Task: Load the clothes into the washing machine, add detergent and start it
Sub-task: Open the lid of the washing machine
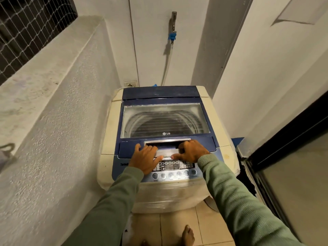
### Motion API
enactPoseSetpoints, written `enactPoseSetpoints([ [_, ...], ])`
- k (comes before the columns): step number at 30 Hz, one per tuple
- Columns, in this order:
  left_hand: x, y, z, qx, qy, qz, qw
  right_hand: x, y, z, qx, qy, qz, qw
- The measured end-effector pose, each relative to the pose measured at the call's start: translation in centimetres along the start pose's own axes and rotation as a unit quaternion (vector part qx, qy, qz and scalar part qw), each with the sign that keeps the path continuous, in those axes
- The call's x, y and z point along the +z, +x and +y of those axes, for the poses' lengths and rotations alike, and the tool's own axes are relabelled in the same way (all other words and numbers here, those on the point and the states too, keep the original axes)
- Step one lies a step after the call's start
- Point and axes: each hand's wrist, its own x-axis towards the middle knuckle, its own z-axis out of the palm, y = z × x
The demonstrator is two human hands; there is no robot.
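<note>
A cream and blue top-loading washing machine (220,125) stands in front of me with its glass lid (165,119) down. Through the glass the drum looks dark, and I see no clothes in it. My right hand (190,151) grips the silver lid handle (165,152), its fingers curled into the recess and its thumb on the handle's front edge. My left hand (145,159) lies at the handle's left end with fingers spread on the lid and the thumb against the handle. The control panel (174,169) sits just below both hands. No clothes or detergent are in view.
A rough low wall (53,112) runs close along the left. A water tap with a hose (173,35) and a wall socket (131,84) are behind the machine. A dark-framed sliding door (292,157) is on the right. My bare foot (188,236) stands on the tiled floor.
</note>
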Motion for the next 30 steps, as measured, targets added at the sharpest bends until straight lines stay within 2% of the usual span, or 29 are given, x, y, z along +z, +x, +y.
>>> enactPoseSetpoints([
  [3,-0.6,0.1,0.4,-0.027,0.011,-0.063,0.998,-0.1,-0.1,0.1,0.003,0.007,-0.001,1.0],
  [10,-2.1,0.7,0.8,-0.057,-0.042,-0.105,0.992,-0.4,-0.5,-0.1,0.008,0.017,-0.015,1.0],
  [17,-7.3,1.7,0.7,-0.01,-0.027,-0.03,0.999,-5.7,-0.9,-0.3,-0.025,0.015,0.011,1.0],
  [22,-11.9,3.7,0.4,0.015,0.001,0.062,0.998,-9.9,-0.4,-0.3,-0.058,-0.012,0.083,0.995],
  [30,-16.7,7.5,-1.5,0.051,0.018,0.15,0.987,-16.5,0.9,-0.6,-0.097,0.029,0.177,0.979],
])
